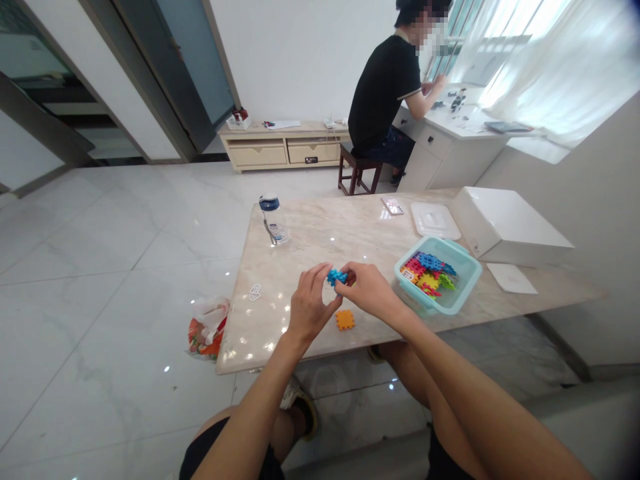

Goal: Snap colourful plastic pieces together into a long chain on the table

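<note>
Above the marble-look table [300,313], both hands meet at a small blue toothed building piece [337,277]. My left hand [311,303] pinches its left side, with thumb and fingers curved around it. From the right, my right hand [367,287] grips the other side between thumb and fingers, covering part of it. Whether it is one piece or two joined pieces, I cannot tell. An orange square piece [345,320] with toothed edges lies flat just below the hands. To the right stands a light teal container [465,287] holding several coloured toothed pieces [429,270].
A clear bottle with a blue lid [273,217] stands at the back left. Near the right wall are a white box [520,223], a white lid [435,220] and a phone [393,205]. A person [383,93] sits at a white desk beyond.
</note>
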`<state>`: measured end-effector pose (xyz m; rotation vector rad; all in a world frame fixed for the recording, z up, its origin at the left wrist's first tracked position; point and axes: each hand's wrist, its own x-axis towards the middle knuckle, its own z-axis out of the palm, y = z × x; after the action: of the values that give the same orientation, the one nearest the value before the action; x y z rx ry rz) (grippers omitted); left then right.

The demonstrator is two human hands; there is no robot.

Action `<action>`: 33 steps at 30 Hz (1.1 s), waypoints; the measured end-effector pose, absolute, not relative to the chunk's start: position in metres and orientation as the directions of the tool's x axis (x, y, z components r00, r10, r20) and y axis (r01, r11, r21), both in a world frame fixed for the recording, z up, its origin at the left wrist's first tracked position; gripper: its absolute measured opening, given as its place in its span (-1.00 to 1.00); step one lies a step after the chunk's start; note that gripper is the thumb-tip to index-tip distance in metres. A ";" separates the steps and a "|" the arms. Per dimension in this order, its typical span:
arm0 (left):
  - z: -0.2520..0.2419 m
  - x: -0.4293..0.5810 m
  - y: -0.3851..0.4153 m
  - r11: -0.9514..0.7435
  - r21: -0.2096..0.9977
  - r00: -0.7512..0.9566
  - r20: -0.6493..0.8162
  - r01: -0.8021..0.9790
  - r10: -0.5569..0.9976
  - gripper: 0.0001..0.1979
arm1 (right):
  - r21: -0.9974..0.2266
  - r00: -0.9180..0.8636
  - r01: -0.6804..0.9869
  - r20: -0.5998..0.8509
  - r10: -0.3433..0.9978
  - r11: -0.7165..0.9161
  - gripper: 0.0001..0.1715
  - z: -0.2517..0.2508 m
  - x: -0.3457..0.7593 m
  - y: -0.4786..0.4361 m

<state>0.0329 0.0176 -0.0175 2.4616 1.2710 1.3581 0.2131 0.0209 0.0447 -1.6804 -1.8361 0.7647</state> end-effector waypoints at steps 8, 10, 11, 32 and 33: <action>-0.018 0.033 0.016 -0.668 0.389 0.286 0.684 0.635 0.671 -0.30 | -0.704 -0.098 0.705 0.021 0.995 0.084 -0.82 0.045 0.212 0.021; -0.018 0.033 0.017 -0.673 0.383 0.289 0.690 0.633 0.664 -0.30 | -0.703 -0.098 0.705 0.027 0.995 0.089 -0.82 0.044 0.211 0.021; -0.019 0.033 0.017 -0.676 0.379 0.290 0.694 0.632 0.660 -0.30 | -0.703 -0.097 0.706 0.030 0.995 0.090 -0.83 0.044 0.210 0.021; -0.010 0.036 0.019 -0.399 0.911 0.142 0.384 0.107 0.913 -0.48 | -0.624 -0.054 0.777 0.061 0.997 0.080 -0.86 0.055 0.217 0.020; -0.009 0.036 0.019 -0.356 0.929 0.116 0.344 0.098 0.932 -0.52 | -0.583 -0.063 0.807 0.070 0.996 0.092 -0.86 0.055 0.217 0.020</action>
<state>0.0364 0.0194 -0.0086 1.6054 1.0304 1.3333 0.2174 0.0198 0.0549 -1.7654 -1.9238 0.5513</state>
